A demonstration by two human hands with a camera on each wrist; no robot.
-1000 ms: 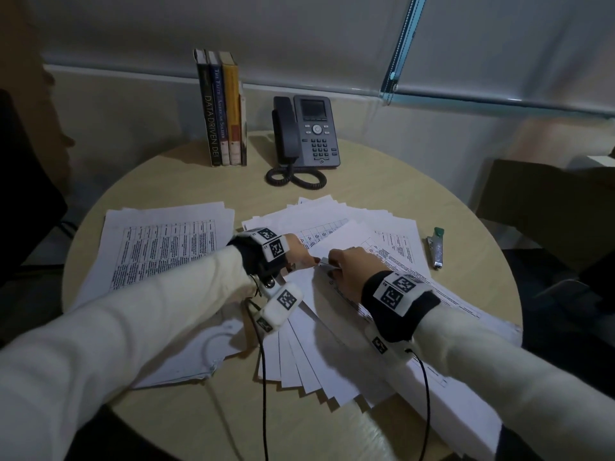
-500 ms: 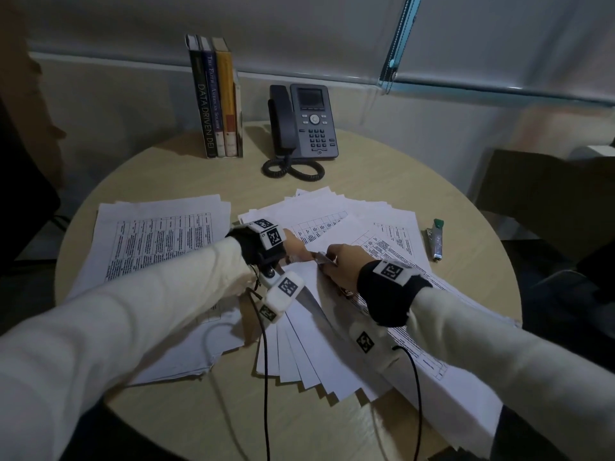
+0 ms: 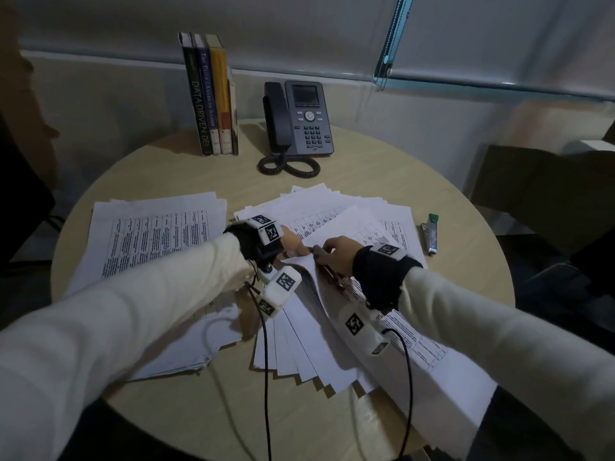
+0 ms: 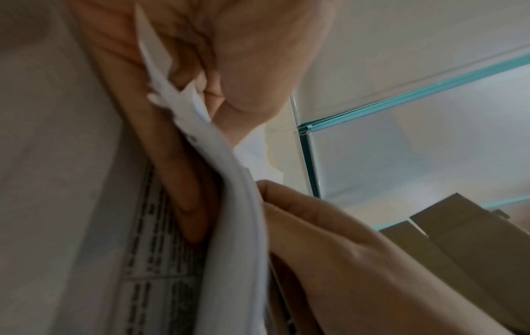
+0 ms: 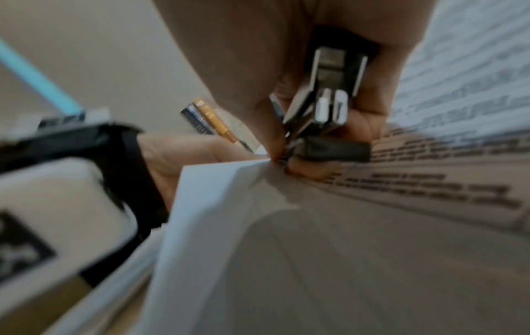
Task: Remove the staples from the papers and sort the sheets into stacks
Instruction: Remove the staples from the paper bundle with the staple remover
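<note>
- The right hand was clamped on a metal staple remover, its tip at the corner of the stapled papers, mid-surface.
- The left hand pinched that corner.
- Advised: hold the corner flat; lever gently, since the paper looked liable to tear.

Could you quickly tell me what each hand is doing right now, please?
Left hand: pinching the papers' corner.
Right hand: gripping a staple remover at that corner.
</note>
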